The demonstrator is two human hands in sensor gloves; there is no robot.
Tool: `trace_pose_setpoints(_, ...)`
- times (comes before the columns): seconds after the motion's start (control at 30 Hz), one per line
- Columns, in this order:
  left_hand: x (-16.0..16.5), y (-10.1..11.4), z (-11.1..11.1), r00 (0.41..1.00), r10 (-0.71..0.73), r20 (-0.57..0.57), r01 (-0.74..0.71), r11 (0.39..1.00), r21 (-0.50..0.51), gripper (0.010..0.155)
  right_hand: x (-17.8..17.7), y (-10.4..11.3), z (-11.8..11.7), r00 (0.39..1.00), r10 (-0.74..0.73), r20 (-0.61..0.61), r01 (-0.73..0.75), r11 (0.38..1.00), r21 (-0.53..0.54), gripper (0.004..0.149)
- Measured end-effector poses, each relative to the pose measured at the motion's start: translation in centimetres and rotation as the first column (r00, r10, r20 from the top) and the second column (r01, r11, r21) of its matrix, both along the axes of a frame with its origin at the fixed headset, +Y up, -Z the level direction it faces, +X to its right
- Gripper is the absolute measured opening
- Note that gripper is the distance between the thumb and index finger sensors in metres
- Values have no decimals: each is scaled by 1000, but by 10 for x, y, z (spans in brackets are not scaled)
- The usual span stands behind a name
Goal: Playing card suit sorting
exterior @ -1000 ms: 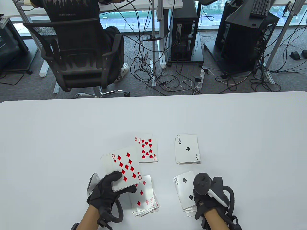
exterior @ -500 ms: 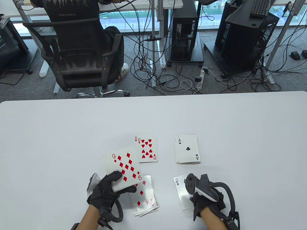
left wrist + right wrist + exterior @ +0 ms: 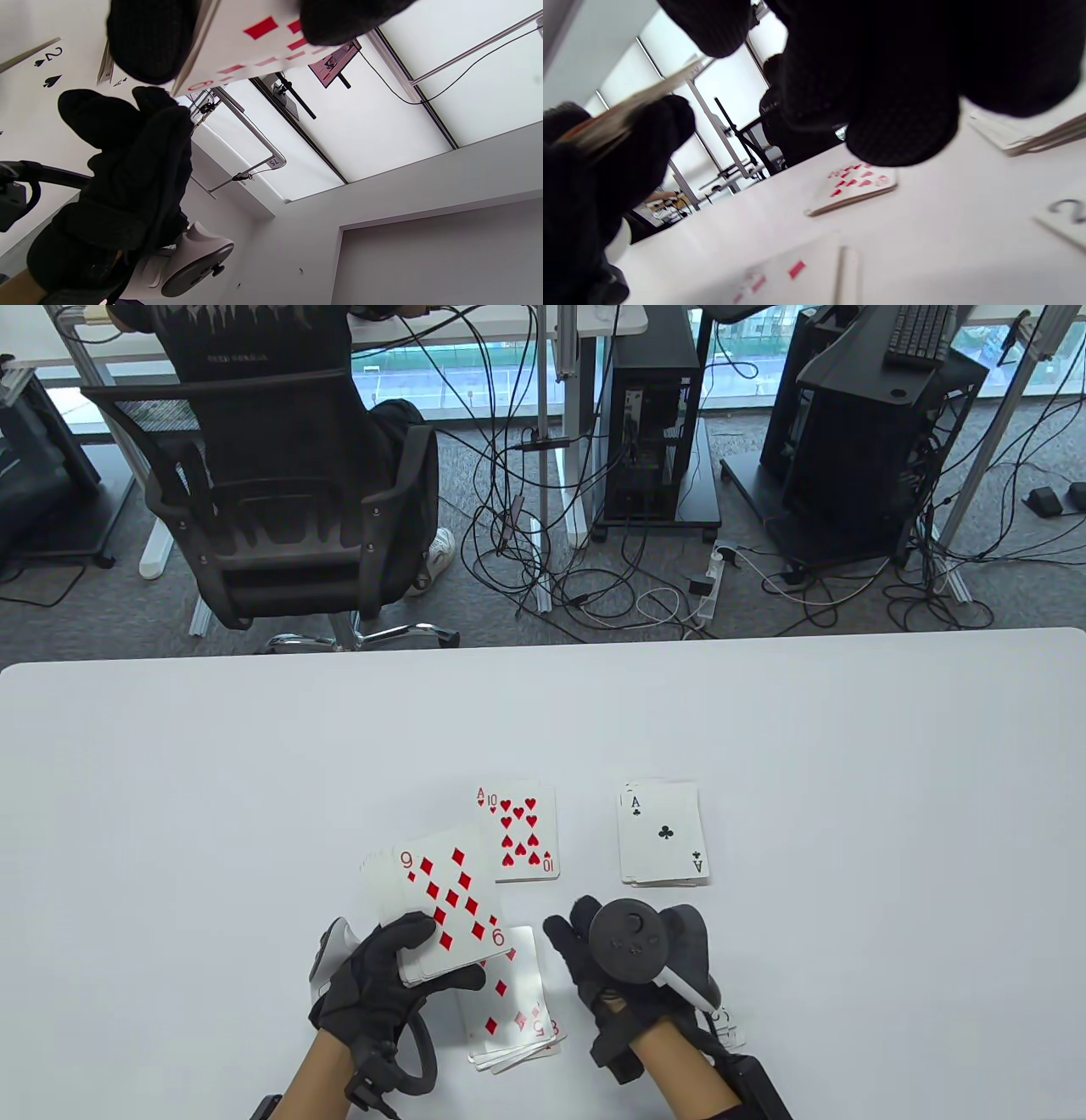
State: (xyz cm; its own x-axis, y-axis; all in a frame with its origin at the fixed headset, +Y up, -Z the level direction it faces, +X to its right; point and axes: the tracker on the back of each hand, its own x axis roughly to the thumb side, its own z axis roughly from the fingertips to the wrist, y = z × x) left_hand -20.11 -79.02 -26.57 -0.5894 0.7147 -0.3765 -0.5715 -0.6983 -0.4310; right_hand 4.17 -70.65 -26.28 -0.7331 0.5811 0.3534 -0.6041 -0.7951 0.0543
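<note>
My left hand grips a fanned deck face up, with the nine of diamonds on top, thumb lying across its near edge. In the left wrist view the same deck fills the top edge. My right hand hovers empty with relaxed fingers between the diamonds pile and the spades pile, which it mostly hides. The two of spades on that pile shows in the left wrist view. The hearts pile, topped by a ten, and the clubs pile, topped by an ace, lie further back.
The white table stretches wide to the left, right and back of the piles. Beyond its far edge a person sits in an office chair, amid floor cables and computer towers.
My right hand has left the two of spades on its pile and swung left toward the deck. The left hand and deck have barely shifted.
</note>
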Motion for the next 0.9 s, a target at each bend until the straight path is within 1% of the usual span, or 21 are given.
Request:
trace_pose_setpoints(0.1,0,0,0,1000,-2,5,2,1000,0,54,-13,-2,4,992,-120,-34,121,991,50,57)
trace_pose_setpoints(0.17,1,0,0,1000,-10,13,10,1000,7,54,-18,-5,7,980,-194,-41,196,978,73,62)
trace_pose_setpoints(0.2,1,0,0,1000,-14,15,14,1000,9,54,-19,-6,8,978,-206,-41,208,975,80,64)
trace_pose_setpoints(0.3,4,-1,1,999,-38,34,37,999,20,54,-21,-9,12,985,-170,-42,174,979,107,73)
trace_pose_setpoints(0.4,8,-1,2,997,-48,56,46,999,27,54,-19,-11,16,988,-150,-29,153,978,144,76)
trace_pose_setpoints(0.6,16,-2,4,993,-65,96,62,997,38,54,-19,-14,21,984,-177,-31,180,975,132,80)
trace_pose_setpoints(0.73,19,-3,5,991,-70,112,66,997,39,54,-19,-15,24,987,-162,-18,163,973,166,74)
trace_pose_setpoints(0.83,19,-4,5,990,-75,121,70,997,43,53,-16,-15,25,976,-217,8,211,959,189,63)
trace_pose_setpoints(0.9,20,-4,6,990,-70,124,66,997,42,54,-14,-14,25,974,-227,13,220,954,205,55)
